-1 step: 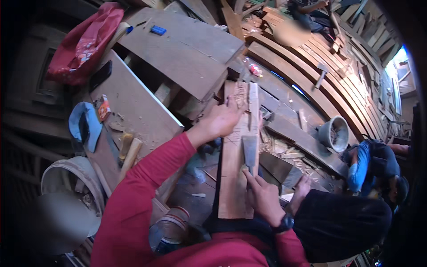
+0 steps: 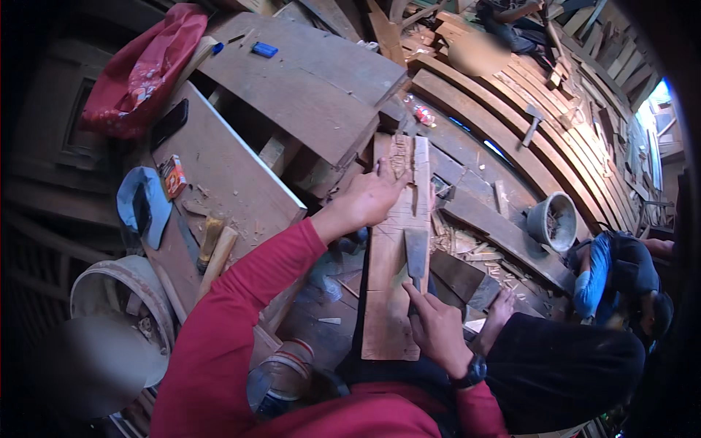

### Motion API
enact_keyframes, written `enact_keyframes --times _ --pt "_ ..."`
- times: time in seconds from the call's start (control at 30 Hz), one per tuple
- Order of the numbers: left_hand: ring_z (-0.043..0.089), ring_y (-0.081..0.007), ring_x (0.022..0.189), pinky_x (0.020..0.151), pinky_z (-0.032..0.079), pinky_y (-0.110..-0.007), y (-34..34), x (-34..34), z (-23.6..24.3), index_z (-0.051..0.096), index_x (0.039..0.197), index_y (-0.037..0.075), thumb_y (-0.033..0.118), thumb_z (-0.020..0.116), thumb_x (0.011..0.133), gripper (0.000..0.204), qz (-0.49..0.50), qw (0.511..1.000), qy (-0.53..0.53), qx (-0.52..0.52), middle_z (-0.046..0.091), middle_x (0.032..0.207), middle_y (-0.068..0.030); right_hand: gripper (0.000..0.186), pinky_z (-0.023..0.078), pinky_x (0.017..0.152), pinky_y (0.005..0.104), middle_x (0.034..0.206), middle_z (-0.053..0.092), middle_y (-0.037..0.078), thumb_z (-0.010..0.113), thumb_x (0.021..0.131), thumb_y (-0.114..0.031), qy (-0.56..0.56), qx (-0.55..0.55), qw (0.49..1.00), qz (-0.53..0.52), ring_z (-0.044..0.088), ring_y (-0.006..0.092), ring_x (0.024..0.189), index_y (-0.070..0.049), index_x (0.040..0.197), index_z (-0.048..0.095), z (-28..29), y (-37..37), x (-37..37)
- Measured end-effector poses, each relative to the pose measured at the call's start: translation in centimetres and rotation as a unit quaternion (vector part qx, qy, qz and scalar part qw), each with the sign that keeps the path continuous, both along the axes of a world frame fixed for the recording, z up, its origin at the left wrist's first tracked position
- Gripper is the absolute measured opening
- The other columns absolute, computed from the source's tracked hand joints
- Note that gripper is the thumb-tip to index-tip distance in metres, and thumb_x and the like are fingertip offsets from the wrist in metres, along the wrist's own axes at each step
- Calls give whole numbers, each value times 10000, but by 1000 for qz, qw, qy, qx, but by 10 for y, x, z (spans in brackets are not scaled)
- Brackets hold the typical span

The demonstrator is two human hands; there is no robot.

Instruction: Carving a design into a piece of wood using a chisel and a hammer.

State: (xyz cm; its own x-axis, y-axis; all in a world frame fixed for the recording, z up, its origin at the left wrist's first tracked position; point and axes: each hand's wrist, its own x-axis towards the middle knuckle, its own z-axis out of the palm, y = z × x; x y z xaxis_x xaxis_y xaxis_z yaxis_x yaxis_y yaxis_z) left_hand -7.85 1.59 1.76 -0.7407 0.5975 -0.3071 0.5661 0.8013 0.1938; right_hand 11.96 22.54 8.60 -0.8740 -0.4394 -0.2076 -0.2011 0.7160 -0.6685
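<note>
A long wooden board [image 2: 385, 299] lies lengthwise before me, its near end by my lap. Rough chipped cuts mark its far end, and a narrow slot runs near its right edge. My left hand [image 2: 359, 201] rests open on the far part, fingers stretched out beside the chipped area. My right hand [image 2: 443, 334] grips a broad flat chisel [image 2: 417, 250] by its dark handle, index finger pointing along it. The chisel's blade lies over the board's face, pointing away from me, below the slot.
Wood chips [image 2: 467, 248] litter the right side, near a grey bucket [image 2: 533, 225] and a hammer [image 2: 532, 125]. At left are a white bucket [image 2: 80, 288], wooden-handled tools [image 2: 217, 255], a phone [image 2: 170, 123] and a blue cap [image 2: 160, 219]. Another person [image 2: 621, 266] crouches at right.
The chisel has slid slightly toward me along the board, with my right hand. The whole view has shifted a little; my left hand stays on the far part.
</note>
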Motion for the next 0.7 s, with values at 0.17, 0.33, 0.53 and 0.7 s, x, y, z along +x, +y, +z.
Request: enact_keyframes --times 0.17,0.33,0.53,0.7 --pt "655 -466 1010 856 559 -452 2 8 14 256 1524 73 227 824 731 988 13 999 -33 -37 351 1390 -457 647 492 563 448 802 580 126 641 771 -71 2 30 1000 -10 611 335 639 -89 1403 501 -14 -3 -3" --pt "665 -457 988 837 562 -451 -2 9 16 250 1530 84 254 820 738 991 5 999 -14 -36 365 1385 -454 623 489 562 447 789 586 131 646 770 -64 9 -59 998 -15 607 335 633 -82 1381 526 6 -4 -2" --pt "670 -452 971 831 563 -447 -5 9 7 258 1531 88 252 809 751 969 1 1000 9 -25 366 1391 -447 655 486 605 444 769 604 148 633 738 -12 -22 -61 998 -4 615 348 664 -72 1381 522 7 -4 2" --pt "673 -450 965 810 570 -445 1 8 15 290 1515 76 227 804 744 939 12 999 -15 -38 364 1388 -451 657 487 575 438 764 585 126 660 753 -63 -18 -22 1000 11 602 337 621 -73 1392 509 0 -5 1"
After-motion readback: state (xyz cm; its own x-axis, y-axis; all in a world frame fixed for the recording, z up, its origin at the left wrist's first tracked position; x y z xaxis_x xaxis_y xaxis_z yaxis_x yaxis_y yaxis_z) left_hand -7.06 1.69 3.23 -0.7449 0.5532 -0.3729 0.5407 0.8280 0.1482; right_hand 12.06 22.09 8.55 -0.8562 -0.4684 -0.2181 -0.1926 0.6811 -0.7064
